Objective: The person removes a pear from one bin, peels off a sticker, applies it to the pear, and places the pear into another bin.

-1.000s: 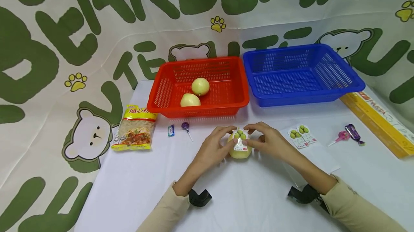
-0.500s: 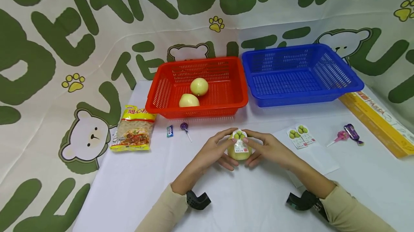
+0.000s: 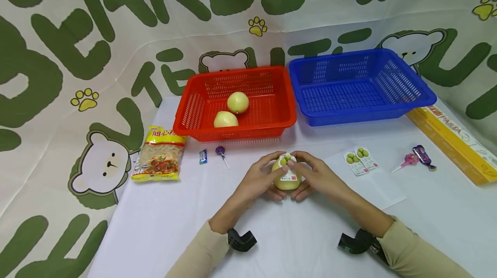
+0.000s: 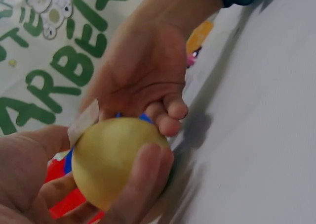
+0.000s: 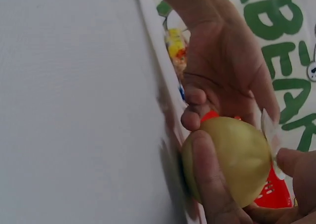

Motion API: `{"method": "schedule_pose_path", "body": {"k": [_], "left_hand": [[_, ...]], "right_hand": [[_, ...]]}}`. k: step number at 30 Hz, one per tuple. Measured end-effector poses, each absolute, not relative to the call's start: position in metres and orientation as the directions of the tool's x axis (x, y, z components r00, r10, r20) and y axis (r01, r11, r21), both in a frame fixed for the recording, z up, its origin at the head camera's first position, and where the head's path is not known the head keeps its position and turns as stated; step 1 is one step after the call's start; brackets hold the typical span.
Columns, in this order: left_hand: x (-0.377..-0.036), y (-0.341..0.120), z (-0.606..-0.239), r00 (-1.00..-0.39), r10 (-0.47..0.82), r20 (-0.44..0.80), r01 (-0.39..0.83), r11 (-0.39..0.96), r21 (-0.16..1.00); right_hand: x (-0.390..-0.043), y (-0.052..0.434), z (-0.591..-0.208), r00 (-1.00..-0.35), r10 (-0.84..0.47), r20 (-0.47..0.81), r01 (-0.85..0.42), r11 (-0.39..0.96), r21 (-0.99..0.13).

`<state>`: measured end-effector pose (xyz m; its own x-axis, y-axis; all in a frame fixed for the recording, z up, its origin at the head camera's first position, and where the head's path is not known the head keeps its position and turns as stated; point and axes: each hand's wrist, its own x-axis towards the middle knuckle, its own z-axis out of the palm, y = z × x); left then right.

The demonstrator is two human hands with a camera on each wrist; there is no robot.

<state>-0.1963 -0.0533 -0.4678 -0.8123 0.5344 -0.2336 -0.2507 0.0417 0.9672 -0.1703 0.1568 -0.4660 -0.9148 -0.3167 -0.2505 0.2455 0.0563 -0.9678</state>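
Note:
In the head view a round, pale yellow-green fruit [image 3: 286,185] sits between both hands at the front middle of the white table. A white label [image 3: 288,175] printed with green fruits lies on its upper near side, and its edge stands out from the skin in the right wrist view. My left hand [image 3: 257,179] curls round the fruit's left side, thumb on the label. From the right, my right hand [image 3: 319,178] grips it the same way, its thumb at the label's upper part. Two similar fruits [image 3: 238,103] lie in the red basket [image 3: 248,130].
A blue basket [image 3: 361,117] stands at the back right beside a yellow pasta box [image 3: 458,144]. Two more labels [image 3: 356,163] lie on a white sheet at right, near a pink lollipop [image 3: 409,160] and purple candy [image 3: 423,156]. At left are a food bag [image 3: 161,155], blue candy [image 3: 203,156] and purple lollipop [image 3: 220,151].
Both hands' lower fingers have come down and closed round the fruit's sides, and the thumbs have shifted slightly on the label. The fruit stays in about the same place.

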Motion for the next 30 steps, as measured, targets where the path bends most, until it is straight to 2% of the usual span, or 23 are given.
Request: {"method": "schedule_pose_path", "body": {"k": [9, 20, 25, 30], "left_hand": [[-0.201, -0.059, -0.467, -0.781, 0.588, -0.21, -0.258, 0.002, 0.966], [-0.202, -0.061, -0.469, -0.804, 0.576, -0.151, -0.121, 0.09, 0.989], [-0.199, -0.062, -0.47, -0.786, 0.59, -0.185, -0.177, 0.073, 0.982], [-0.199, -0.061, -0.47, -0.786, 0.595, -0.167, -0.197, 0.014, 0.98]], "right_hand": [[-0.168, 0.161, -0.464, -0.922, -0.299, -0.247, 0.227, 0.099, -0.969], [-0.168, 0.168, -0.469, -0.897, -0.397, -0.193, 0.182, 0.066, -0.981], [-0.167, 0.169, -0.473, -0.878, -0.443, -0.179, 0.174, 0.051, -0.983], [-0.17, 0.162, -0.475, -0.905, -0.391, -0.165, 0.15, 0.068, -0.986]]}}
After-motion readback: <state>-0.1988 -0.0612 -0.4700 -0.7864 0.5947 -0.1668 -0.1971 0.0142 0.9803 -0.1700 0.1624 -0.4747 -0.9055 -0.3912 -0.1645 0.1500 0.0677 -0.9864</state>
